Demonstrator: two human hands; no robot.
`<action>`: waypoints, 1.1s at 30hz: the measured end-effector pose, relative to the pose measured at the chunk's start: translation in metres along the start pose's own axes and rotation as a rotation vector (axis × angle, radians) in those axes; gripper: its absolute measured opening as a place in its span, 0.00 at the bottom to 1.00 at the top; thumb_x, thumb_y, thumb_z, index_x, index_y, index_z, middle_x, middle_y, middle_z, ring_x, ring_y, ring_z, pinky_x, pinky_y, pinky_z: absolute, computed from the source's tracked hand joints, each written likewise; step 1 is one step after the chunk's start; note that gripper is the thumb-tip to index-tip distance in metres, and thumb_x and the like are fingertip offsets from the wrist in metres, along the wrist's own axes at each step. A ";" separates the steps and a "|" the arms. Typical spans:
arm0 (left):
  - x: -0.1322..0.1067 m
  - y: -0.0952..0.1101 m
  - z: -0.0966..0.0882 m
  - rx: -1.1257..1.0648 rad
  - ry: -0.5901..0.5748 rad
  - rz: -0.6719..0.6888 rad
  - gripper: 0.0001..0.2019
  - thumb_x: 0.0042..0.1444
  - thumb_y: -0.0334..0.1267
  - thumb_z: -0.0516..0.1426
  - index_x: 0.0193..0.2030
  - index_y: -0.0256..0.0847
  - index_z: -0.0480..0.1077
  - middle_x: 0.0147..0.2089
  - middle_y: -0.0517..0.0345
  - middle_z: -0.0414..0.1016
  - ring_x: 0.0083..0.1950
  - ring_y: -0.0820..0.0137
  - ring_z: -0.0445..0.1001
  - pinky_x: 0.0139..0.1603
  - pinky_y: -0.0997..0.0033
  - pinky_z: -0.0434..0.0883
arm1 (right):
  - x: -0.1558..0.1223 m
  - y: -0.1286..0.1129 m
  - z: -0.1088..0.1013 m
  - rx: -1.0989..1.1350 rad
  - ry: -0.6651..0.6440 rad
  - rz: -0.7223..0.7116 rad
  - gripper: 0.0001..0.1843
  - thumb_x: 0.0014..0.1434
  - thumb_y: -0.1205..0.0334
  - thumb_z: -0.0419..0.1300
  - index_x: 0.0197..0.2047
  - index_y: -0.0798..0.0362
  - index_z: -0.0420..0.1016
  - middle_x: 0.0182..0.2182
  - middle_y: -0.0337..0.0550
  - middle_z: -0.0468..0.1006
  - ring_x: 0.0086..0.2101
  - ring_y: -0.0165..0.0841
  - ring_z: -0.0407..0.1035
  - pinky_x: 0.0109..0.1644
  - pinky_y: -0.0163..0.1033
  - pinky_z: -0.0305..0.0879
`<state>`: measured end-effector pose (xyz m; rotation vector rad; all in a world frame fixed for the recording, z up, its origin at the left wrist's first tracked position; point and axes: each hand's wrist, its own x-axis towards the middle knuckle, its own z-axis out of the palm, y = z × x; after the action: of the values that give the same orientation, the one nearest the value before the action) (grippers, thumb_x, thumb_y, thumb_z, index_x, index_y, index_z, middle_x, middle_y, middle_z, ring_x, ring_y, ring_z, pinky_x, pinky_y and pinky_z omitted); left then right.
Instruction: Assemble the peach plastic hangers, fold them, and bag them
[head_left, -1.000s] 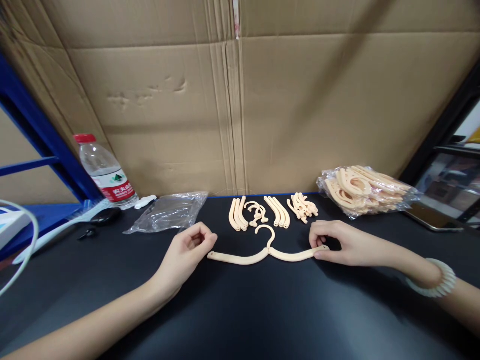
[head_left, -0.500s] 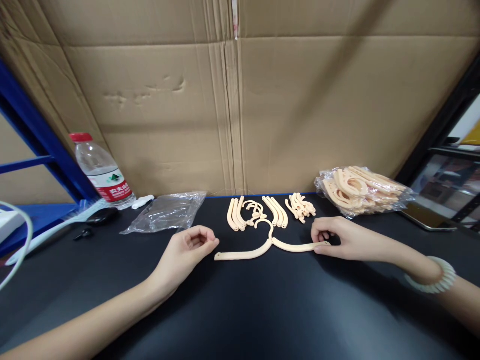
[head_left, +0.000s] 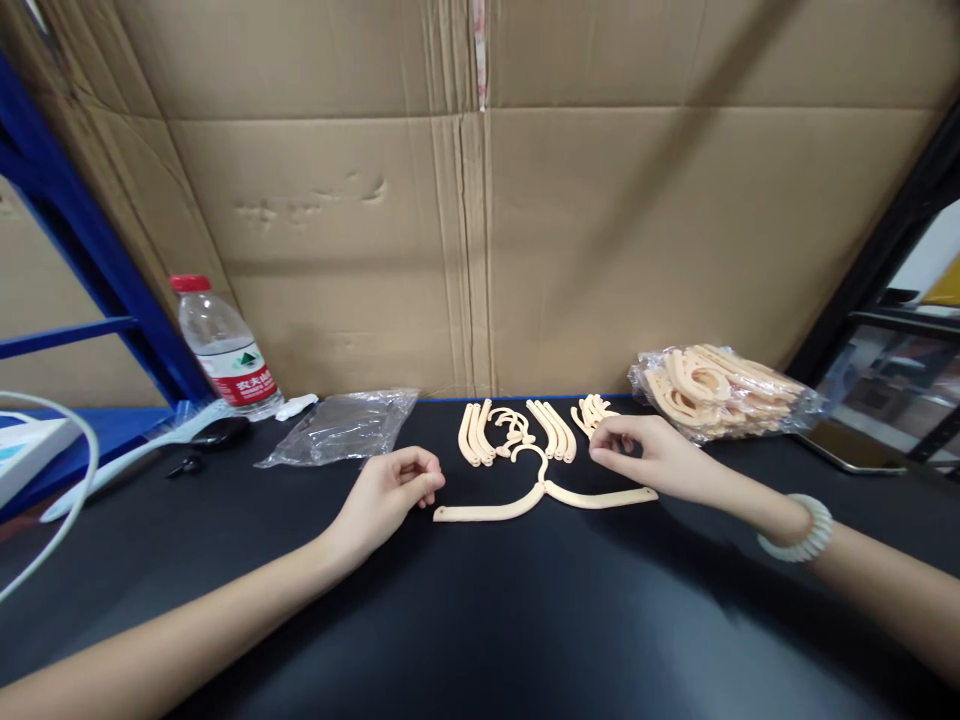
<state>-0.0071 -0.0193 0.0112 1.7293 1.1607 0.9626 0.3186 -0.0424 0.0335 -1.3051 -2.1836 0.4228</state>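
On the black tabletop [head_left: 480, 620], right between the person's two hands, lies a pale hanger [head_left: 544, 486], its two curved arms spread left and right and its hook pointing away toward the cardboard wall [head_left: 322, 250]. From where I stand, the left hand [head_left: 388, 495] is loosely curled, thumb close to the fingertips, just beside the hanger's left end; I see nothing in its grip. The right hand [head_left: 649, 455] is free of the hanger, fingers bent with a gap behind the thumb, poised beyond the right arm of the hanger and in front of a heap of small pale pieces [head_left: 592, 408], part of which it hides. Whether its fingertips touch one of them, I can't tell. A pale ring of beads [head_left: 799, 530] circles that wrist. Just past the hook sit two neat sets of curved bars, one on the left [head_left: 476, 435] and one on the right [head_left: 551, 430], with some loose hooks [head_left: 512, 425] between them. Farther right rests a clear packet [head_left: 724, 388] stuffed with similar parts, near a dark phone [head_left: 851, 448]; over to the left lie a flattened clear bag [head_left: 341, 430] and, behind it, a red-capped bottle [head_left: 236, 370].
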 end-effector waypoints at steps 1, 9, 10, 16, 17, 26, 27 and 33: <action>0.003 0.000 -0.001 0.018 0.004 0.005 0.10 0.46 0.43 0.59 0.24 0.39 0.67 0.22 0.63 0.68 0.23 0.74 0.66 0.27 0.74 0.64 | 0.004 -0.002 0.001 -0.002 -0.011 -0.015 0.11 0.60 0.57 0.55 0.32 0.54 0.73 0.28 0.41 0.75 0.28 0.32 0.66 0.33 0.37 0.61; 0.046 -0.002 0.002 0.061 0.050 0.047 0.18 0.53 0.54 0.51 0.23 0.43 0.56 0.16 0.72 0.47 0.16 0.79 0.49 0.18 0.78 0.49 | 0.060 -0.015 0.024 -0.240 -0.042 0.015 0.09 0.57 0.63 0.58 0.29 0.54 0.77 0.25 0.42 0.78 0.28 0.33 0.71 0.34 0.36 0.61; 0.052 -0.003 0.005 0.072 0.047 0.044 0.19 0.54 0.56 0.50 0.23 0.43 0.54 0.17 0.73 0.45 0.15 0.79 0.48 0.17 0.78 0.49 | 0.067 -0.016 0.028 -0.280 -0.030 0.024 0.09 0.56 0.62 0.59 0.27 0.55 0.77 0.26 0.44 0.78 0.29 0.35 0.71 0.35 0.37 0.61; 0.071 -0.002 0.013 0.278 0.067 0.069 0.20 0.60 0.54 0.48 0.23 0.43 0.55 0.17 0.69 0.53 0.17 0.76 0.55 0.20 0.75 0.55 | 0.087 -0.023 0.045 -0.426 0.002 0.077 0.14 0.51 0.57 0.65 0.18 0.54 0.73 0.26 0.51 0.77 0.39 0.46 0.70 0.39 0.42 0.60; 0.072 -0.001 0.012 0.330 0.084 0.087 0.21 0.60 0.53 0.48 0.22 0.43 0.55 0.17 0.67 0.54 0.18 0.75 0.57 0.21 0.74 0.56 | 0.088 -0.022 0.047 -0.424 0.005 0.091 0.14 0.50 0.57 0.65 0.18 0.54 0.72 0.25 0.51 0.77 0.38 0.46 0.71 0.39 0.42 0.60; 0.077 0.005 0.005 0.718 0.057 0.086 0.09 0.53 0.38 0.62 0.38 0.38 0.68 0.35 0.57 0.73 0.38 0.66 0.73 0.40 0.66 0.69 | 0.095 0.000 0.051 -0.160 0.076 0.219 0.13 0.46 0.62 0.66 0.16 0.54 0.70 0.17 0.41 0.74 0.23 0.34 0.70 0.27 0.35 0.58; 0.079 0.006 0.004 0.740 0.031 0.063 0.10 0.56 0.39 0.61 0.42 0.36 0.69 0.39 0.55 0.74 0.39 0.66 0.73 0.42 0.64 0.71 | 0.095 0.001 0.050 -0.123 0.109 0.219 0.12 0.46 0.64 0.66 0.16 0.54 0.70 0.17 0.41 0.74 0.23 0.34 0.69 0.28 0.35 0.59; 0.084 0.008 -0.001 0.806 -0.045 -0.034 0.15 0.63 0.40 0.56 0.53 0.37 0.67 0.51 0.50 0.72 0.47 0.63 0.74 0.46 0.57 0.74 | 0.081 -0.004 0.035 0.173 0.411 0.195 0.05 0.50 0.62 0.61 0.26 0.54 0.70 0.26 0.43 0.75 0.29 0.34 0.69 0.35 0.38 0.64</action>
<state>0.0179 0.0584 0.0313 2.3126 1.6796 0.4340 0.2645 0.0272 0.0313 -1.3743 -1.6544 0.3699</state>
